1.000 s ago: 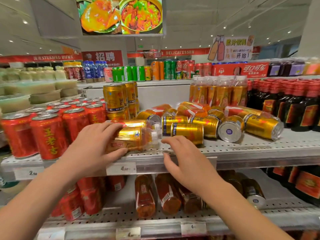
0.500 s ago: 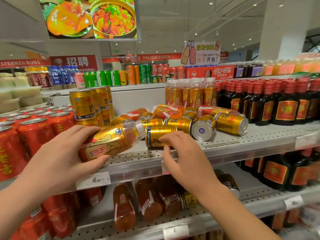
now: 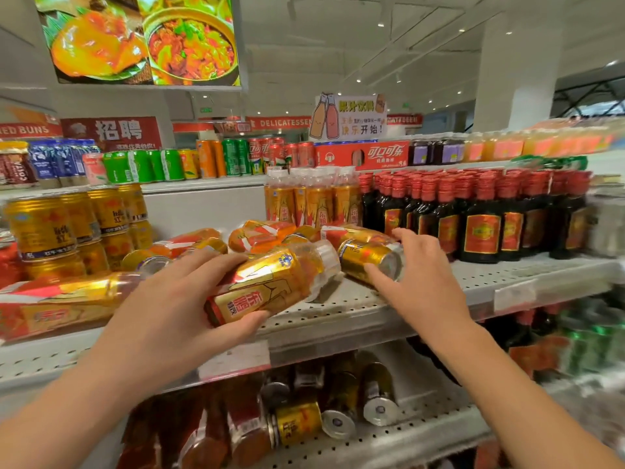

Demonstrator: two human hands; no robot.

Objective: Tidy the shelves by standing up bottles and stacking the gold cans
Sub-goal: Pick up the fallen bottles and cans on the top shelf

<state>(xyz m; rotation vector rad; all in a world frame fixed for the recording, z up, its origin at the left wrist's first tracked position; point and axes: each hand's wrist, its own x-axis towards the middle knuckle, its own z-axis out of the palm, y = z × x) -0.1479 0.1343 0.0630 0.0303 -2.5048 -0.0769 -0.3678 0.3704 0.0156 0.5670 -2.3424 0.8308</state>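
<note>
We find the middle shelf (image 3: 355, 309) crowded round the tilted bottle (image 3: 270, 282). Behind it lie fallen bottles (image 3: 260, 233) in orange and gold, and further behind it upright bottles (image 3: 311, 201) of the same kind stand in a row. To its left a flat bottle (image 3: 61, 299) lies blurred, with stacked cans (image 3: 44, 228) in gold past that. Dark bottles (image 3: 480, 218) with red caps stand in ranks to its right. Our left hand (image 3: 176, 309) grips the tilted bottle round its lower half, just above the shelf, cap raised toward the back. Just right of that cap our right hand (image 3: 419, 275) wraps the end of a lying gold can (image 3: 368, 258), thumb in front, fingers over the back. The tilted bottle's label shows 东鹏. Far behind it a red banner (image 3: 285, 122) reads DELICATESSEN and a red carton (image 3: 362, 155) reads 可口可乐.
</note>
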